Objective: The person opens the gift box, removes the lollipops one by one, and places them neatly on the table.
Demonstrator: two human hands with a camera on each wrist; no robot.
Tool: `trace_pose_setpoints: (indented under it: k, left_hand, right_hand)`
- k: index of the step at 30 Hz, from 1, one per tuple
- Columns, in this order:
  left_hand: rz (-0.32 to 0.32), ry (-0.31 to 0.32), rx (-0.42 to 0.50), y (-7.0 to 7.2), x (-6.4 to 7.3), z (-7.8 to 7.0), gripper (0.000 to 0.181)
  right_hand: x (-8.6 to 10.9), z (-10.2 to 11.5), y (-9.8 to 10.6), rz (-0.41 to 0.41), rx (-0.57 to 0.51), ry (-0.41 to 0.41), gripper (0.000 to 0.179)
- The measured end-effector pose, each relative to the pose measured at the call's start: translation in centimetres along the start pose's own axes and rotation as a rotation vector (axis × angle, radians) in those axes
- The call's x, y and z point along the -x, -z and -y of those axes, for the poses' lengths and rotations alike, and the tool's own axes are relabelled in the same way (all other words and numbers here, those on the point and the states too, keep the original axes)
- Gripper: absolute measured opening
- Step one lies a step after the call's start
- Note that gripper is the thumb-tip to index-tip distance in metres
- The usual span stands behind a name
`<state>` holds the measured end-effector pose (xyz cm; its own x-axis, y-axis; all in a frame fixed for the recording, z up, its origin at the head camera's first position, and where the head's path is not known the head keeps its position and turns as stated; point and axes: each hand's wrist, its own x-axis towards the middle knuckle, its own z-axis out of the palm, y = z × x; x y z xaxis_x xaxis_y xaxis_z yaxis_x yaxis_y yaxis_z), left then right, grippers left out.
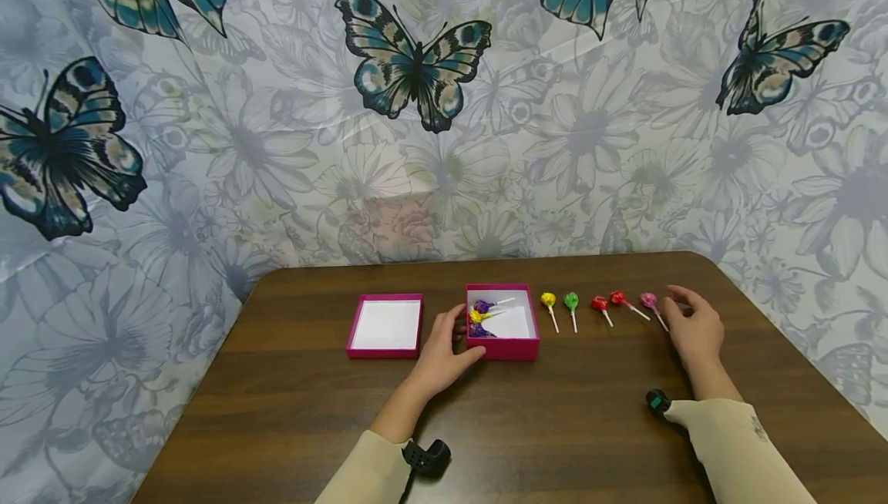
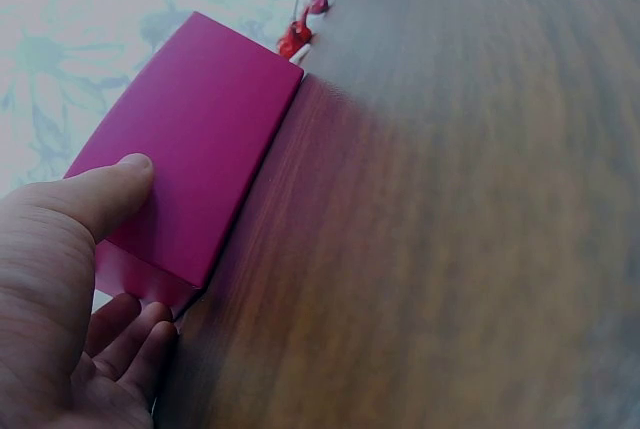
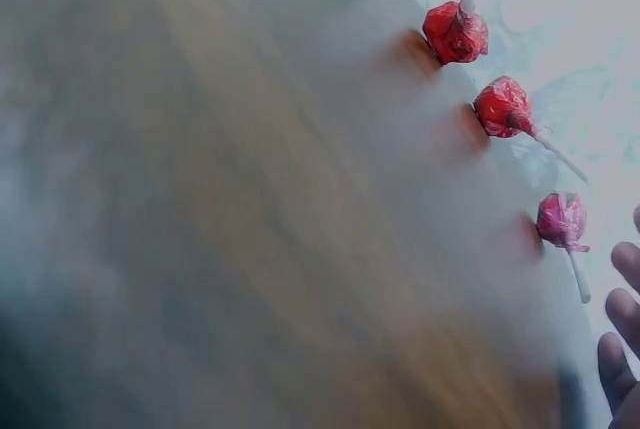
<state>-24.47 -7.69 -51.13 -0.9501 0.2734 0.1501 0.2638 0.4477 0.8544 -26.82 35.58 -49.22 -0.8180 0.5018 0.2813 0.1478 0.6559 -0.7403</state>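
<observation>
My left hand (image 1: 442,354) holds the near left corner of an uncovered magenta box (image 1: 511,349). Its thumb lies along the front face and its fingers bend beside the left wall, as the left wrist view shows. Purple lollipops (image 1: 483,306) and a yellow lollipop (image 1: 477,316) lie inside, on the left half of the white floor. At the right end of a row of lollipops, my right hand (image 1: 696,334) hovers by the stick of a pink lollipop (image 1: 648,300). In the right wrist view its fingers (image 3: 622,317) are loosely bent, apart from that stick (image 3: 579,277).
Between box and right hand lie a yellow lollipop (image 1: 548,299), a green lollipop (image 1: 571,300) and two red lollipops (image 1: 600,304). The box's lid (image 1: 385,353) rests left of my left hand, white inside up. Butterfly-patterned cloth (image 1: 444,180) hangs behind the wooden table (image 1: 555,427).
</observation>
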Motion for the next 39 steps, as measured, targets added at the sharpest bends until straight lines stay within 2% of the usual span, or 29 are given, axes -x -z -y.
trace_pose_setpoints:
  k: [5, 9, 12, 16, 25, 32, 35, 39]
  left_hand:
    - [-0.001, -0.007, 0.0, -0.1, 0.0, 0.0, 0.082]
    - [-0.008, -0.009, 0.0, -0.1, 0.0, 0.0, 0.081]
    - [-0.013, -0.007, -0.007, 0.0, 0.0, 0.0, 0.081]
    - [-0.019, -0.006, -0.014, 0.0, 0.0, 0.0, 0.081]
    - [-0.014, -0.004, -0.015, -0.1, 0.0, -0.2, 0.081]
    - [-0.005, 0.004, -0.012, -0.1, 0.1, -0.4, 0.081]
    - [-0.008, 0.003, -0.009, 0.0, 0.2, -0.5, 0.08]
    - [-0.009, -0.001, -0.008, 0.0, 0.2, -0.4, 0.08]
  right_hand:
    - [0.1, 0.8, 1.0, -0.121, -0.066, 0.015, 0.03]
    - [0.1, 2.2, 1.8, -0.198, -0.163, 0.088, 0.028]
    - [0.2, 4.0, 2.3, -0.213, -0.232, 0.16, 0.027]
    - [0.6, 7.1, 2.5, -0.188, -0.3, 0.264, 0.025]
    - [2.6, 12.9, 2.1, -0.039, -0.336, 0.465, 0.023]
    - [4.1, 16.5, 0.9, 0.085, -0.351, 0.615, 0.027]
    - [4.9, 17.7, 0.3, 0.172, -0.351, 0.65, 0.028]
    - [5.7, 18.8, -0.8, 0.333, -0.364, 0.688, 0.027]
